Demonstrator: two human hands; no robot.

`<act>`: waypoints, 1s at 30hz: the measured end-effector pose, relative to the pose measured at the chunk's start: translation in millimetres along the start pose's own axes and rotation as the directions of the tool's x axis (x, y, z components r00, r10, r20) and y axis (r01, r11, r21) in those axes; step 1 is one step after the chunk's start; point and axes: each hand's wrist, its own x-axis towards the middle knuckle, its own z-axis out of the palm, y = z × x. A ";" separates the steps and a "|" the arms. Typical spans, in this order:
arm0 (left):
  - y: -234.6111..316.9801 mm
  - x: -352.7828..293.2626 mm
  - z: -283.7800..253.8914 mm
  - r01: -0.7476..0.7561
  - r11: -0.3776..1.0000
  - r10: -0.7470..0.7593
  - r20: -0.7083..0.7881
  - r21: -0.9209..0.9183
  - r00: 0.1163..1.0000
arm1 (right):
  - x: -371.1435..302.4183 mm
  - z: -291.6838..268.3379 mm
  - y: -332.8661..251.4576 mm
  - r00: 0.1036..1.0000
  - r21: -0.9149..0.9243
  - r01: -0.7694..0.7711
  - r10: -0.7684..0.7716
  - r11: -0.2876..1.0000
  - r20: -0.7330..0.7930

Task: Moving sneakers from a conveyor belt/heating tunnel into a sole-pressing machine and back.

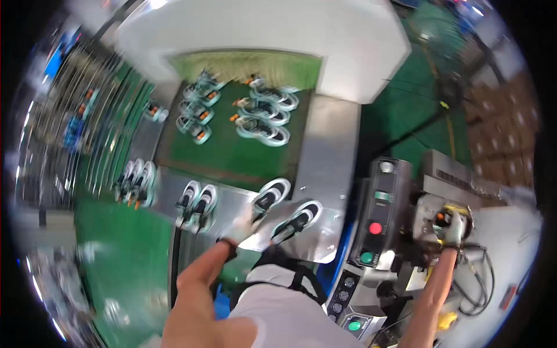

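My left hand (246, 224), in a pale glove, is closed at the near end of a black-and-white sneaker (271, 195) on the metal ledge in front of me. To its right lies a matching sneaker (297, 221), toe pointing away. Far out to the right, my gloved right hand (455, 230) reaches into a metal machine fixture (426, 223). It is closed on a dark sneaker with an orange tab (442, 219) seated there; its fingertips are partly hidden and blurred. Another pair of sneakers (197, 203) stands on the ledge left of my left hand.
Several sneakers (264, 113) sit in rows on a green conveyor belt (232, 156) passing under a white hood (255, 29). More sneakers (139, 181) stand at the ledge's left end. A control box (377, 211) with red and green buttons is between me and the fixture. Cartons (505, 133) are stacked far right.
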 end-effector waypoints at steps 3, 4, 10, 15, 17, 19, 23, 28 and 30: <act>-13.1 -13.0 5.7 -0.081 0.992 0.098 -0.189 0.093 0.977 | -147.2 171.5 -46.3 0.948 -0.265 0.158 -0.221 0.951 -0.229; -26.4 -9.8 12.2 -0.116 0.979 0.149 -0.197 0.167 0.969 | -193.7 213.0 -47.7 0.898 -0.346 0.233 -0.337 0.909 -0.282; -27.7 10.2 7.2 -0.203 0.973 0.198 -0.053 -0.113 0.979 | -265.1 235.3 169.3 0.975 -0.970 -0.007 -0.219 -0.242 0.047; -49.4 23.5 -4.1 -0.191 0.950 0.203 0.025 -0.248 0.979 | -305.3 321.5 220.8 0.986 -0.812 0.139 -0.151 0.567 0.064; -49.5 32.2 -14.8 -0.046 0.923 0.114 0.157 -0.382 0.981 | -330.5 414.0 236.5 0.980 -0.682 -0.193 0.106 0.705 -0.168; -12.1 58.8 -47.7 0.137 0.914 0.010 0.359 -0.382 0.933 | -324.5 425.9 285.4 0.964 -0.208 -0.202 0.156 0.957 -0.217; -50.1 84.5 -67.7 0.136 0.892 0.023 0.344 -0.430 0.939 | -323.3 475.4 237.3 0.826 0.039 -0.391 0.370 0.919 -0.424; 39.5 73.8 -59.5 -0.230 0.945 0.323 0.556 -0.231 0.766 | -381.2 414.3 191.4 0.770 0.611 -0.177 0.495 0.771 -0.401; 120.0 18.5 -39.4 -0.407 0.913 0.260 0.748 0.014 0.611 | -439.0 384.1 154.0 0.681 0.666 -0.173 0.577 0.725 -0.451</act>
